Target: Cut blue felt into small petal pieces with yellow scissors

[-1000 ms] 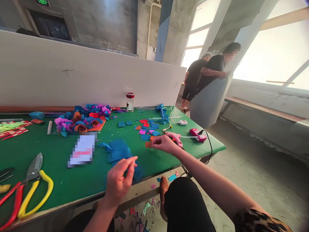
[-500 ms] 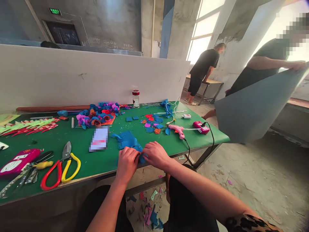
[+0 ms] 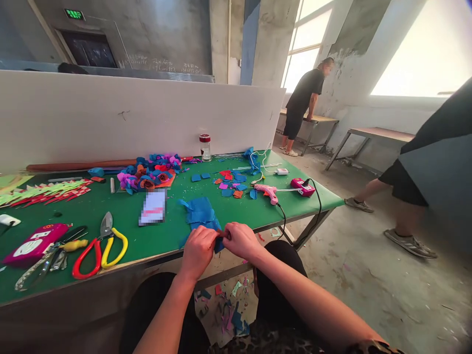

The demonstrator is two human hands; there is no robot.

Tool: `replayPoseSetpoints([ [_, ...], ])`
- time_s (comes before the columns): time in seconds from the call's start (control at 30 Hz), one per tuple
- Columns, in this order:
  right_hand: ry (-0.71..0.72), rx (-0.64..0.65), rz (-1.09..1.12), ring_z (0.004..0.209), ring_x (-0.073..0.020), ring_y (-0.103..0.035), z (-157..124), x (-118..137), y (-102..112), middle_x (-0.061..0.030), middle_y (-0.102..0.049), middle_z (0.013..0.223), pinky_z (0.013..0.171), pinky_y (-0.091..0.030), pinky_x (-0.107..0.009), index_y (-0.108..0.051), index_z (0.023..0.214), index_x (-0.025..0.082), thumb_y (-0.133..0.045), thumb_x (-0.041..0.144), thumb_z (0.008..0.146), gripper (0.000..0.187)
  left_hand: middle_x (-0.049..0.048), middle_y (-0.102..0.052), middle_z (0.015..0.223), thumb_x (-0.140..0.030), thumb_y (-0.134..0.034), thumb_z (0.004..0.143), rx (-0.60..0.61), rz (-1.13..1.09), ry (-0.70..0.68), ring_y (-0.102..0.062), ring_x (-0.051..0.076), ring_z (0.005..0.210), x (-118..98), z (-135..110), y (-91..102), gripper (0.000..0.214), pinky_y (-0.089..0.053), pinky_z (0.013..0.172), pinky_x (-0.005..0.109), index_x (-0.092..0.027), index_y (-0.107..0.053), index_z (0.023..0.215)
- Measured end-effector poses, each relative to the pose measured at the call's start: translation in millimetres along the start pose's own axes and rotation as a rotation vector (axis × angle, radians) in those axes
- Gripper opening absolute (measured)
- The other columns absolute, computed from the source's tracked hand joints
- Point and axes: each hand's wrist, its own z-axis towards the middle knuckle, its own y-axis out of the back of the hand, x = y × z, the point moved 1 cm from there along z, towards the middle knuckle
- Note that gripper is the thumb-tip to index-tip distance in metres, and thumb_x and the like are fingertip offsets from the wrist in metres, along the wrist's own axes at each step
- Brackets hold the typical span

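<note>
My left hand [image 3: 199, 247] and my right hand [image 3: 241, 240] meet at the front edge of the green table [image 3: 177, 209]. Both are closed, fingertips pinched together on a piece of blue crepe paper [image 3: 218, 246], mostly hidden by the fingers. Just beyond them lies a creased sheet of blue crepe paper [image 3: 201, 210]. Farther right are small cut squares of coloured paper [image 3: 239, 187] and a pink glue gun [image 3: 267, 192]. To the left of my hands rest scissors [image 3: 106, 226] with one red and one yellow handle.
Paper flowers [image 3: 147, 180] are heaped at the back left, near a red-lidded glass jar [image 3: 205, 147]. A magenta box [image 3: 37, 244] and tools sit front left. A white board [image 3: 147, 113] stands behind the table. One person [image 3: 304, 103] leans on a far table; another walks at right.
My hands stay together at the paper, fingers shifted slightly and the right hand turned a little. The person carrying the grey sheet has moved toward the right edge. My view has shifted slightly.
</note>
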Motion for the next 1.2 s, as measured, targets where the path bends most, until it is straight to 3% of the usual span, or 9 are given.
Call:
replayPoseSetpoints([
  [0.17, -0.262, -0.125, 0.835, 0.068, -0.0164, -0.06, -38.3, -21.0, -26.5, -0.0036, -0.067, 0.079, 0.066, -0.044, -0.028, -0.06, 0.079, 0.021, -0.057, 0.038, 0.085, 0.019, 0.004, -0.074, 0.094, -0.014, -0.051, 0.094, 0.033, -0.066, -0.011, -0.064, 0.018, 0.089, -10.6, -13.9, 4.0, 0.021, -0.05, 0.08, 0.033, -0.02, -0.071, 0.094],
  [0.27, -0.485, 0.081, 1.516, 0.067, -0.0154, -0.065, -45.0, -19.6, -46.0, -0.005, -0.069, 0.081, 0.076, -0.052, -0.033, -0.063, 0.084, 0.018, -0.06, 0.044, 0.085, 0.026, 0.0042, -0.074, 0.092, -0.013, -0.052, 0.093, 0.028, -0.092, 0.002, -0.065, 0.017, 0.087, -6.6, -13.2, 2.9, 0.019, -0.051, 0.079, 0.032, -0.019, -0.07, 0.095],
  [0.37, -0.549, 0.264, 1.821, 0.065, -0.0168, -0.068, -43.0, -10.1, -51.6, -0.0053, -0.07, 0.072, 0.08, -0.055, -0.036, -0.065, 0.083, 0.015, -0.066, 0.034, 0.081, 0.019, 0.0047, -0.074, 0.092, -0.012, -0.052, 0.092, 0.028, -0.096, -0.002, -0.065, 0.018, 0.087, -5.1, -11.4, 5.3, 0.02, -0.052, 0.078, 0.033, -0.019, -0.071, 0.095],
  [0.57, -0.492, 0.266, 1.865, 0.067, -0.0176, -0.071, -42.5, -5.4, -43.6, -0.0098, -0.075, 0.08, 0.084, -0.056, -0.039, -0.07, 0.088, 0.011, -0.062, 0.018, 0.08, 0.013, 0.0072, -0.074, 0.104, -0.01, -0.052, 0.091, 0.07, 0.054, -0.1, -0.063, 0.023, 0.099, -18.9, -18.2, 19.0, 0.025, -0.049, 0.083, 0.039, -0.02, -0.072, 0.099],
  [0.7, -0.575, 0.263, 1.891, 0.065, -0.0179, -0.07, -43.4, -8.0, -43.6, -0.0095, -0.074, 0.078, 0.084, -0.056, -0.041, -0.069, 0.085, 0.012, -0.06, 0.032, 0.088, 0.022, 0.0083, -0.073, 0.108, -0.005, -0.052, 0.087, 0.102, 0.117, -0.167, -0.062, 0.025, 0.103, -24.9, -22.6, 21.6, 0.031, -0.047, 0.086, 0.042, -0.02, -0.071, 0.106],
  [0.83, -0.506, 0.195, 1.823, 0.064, -0.0161, -0.069, -43.8, -9.9, -48.1, -0.007, -0.072, 0.075, 0.079, -0.057, -0.037, -0.07, 0.083, 0.013, -0.078, 0.042, 0.074, 0.031, 0.0075, -0.072, 0.112, -0.004, -0.052, 0.084, 0.135, 0.093, -0.178, -0.061, 0.027, 0.106, -24.6, -25.0, 25.0, 0.038, -0.047, 0.09, 0.044, -0.022, -0.069, 0.113],
  [0.93, -0.492, 0.156, 1.783, 0.064, -0.015, -0.068, -44.7, -11.0, -51.6, -0.0066, -0.072, 0.076, 0.074, -0.057, -0.033, -0.071, 0.082, 0.012, -0.087, 0.042, 0.062, 0.039, 0.0067, -0.071, 0.112, -0.006, -0.048, 0.088, 0.056, -0.052, 0.017, -0.061, 0.024, 0.105, -22.2, -28.9, 30.8, 0.036, -0.048, 0.092, 0.042, -0.023, -0.066, 0.114],
  [1.03, -0.486, 0.152, 1.777, 0.066, -0.0148, -0.068, -45.9, -9.5, -52.8, -0.0059, -0.072, 0.076, 0.073, -0.056, -0.032, -0.072, 0.081, 0.013, -0.088, 0.045, 0.058, 0.043, 0.0045, -0.072, 0.093, -0.024, -0.052, 0.093, -0.045, -0.248, 0.425, -0.066, 0.019, 0.082, -23.5, -36.9, 30.0, 0.016, -0.054, 0.075, 0.032, -0.021, -0.065, 0.101],
  [1.2, -0.423, 0.122, 1.796, 0.068, -0.0125, -0.066, -47.7, 0.1, -54.1, -0.0028, -0.072, 0.077, 0.078, -0.053, -0.028, -0.071, 0.081, 0.015, -0.089, 0.043, 0.057, 0.041, -0.002, -0.063, 0.067, -0.052, -0.06, 0.086, 0.076, -0.552, 0.822, -0.06, 0.014, 0.06, -43.3, -50.1, 3.6, 0.032, -0.048, 0.055, 0.024, -0.022, -0.057, 0.077],
])
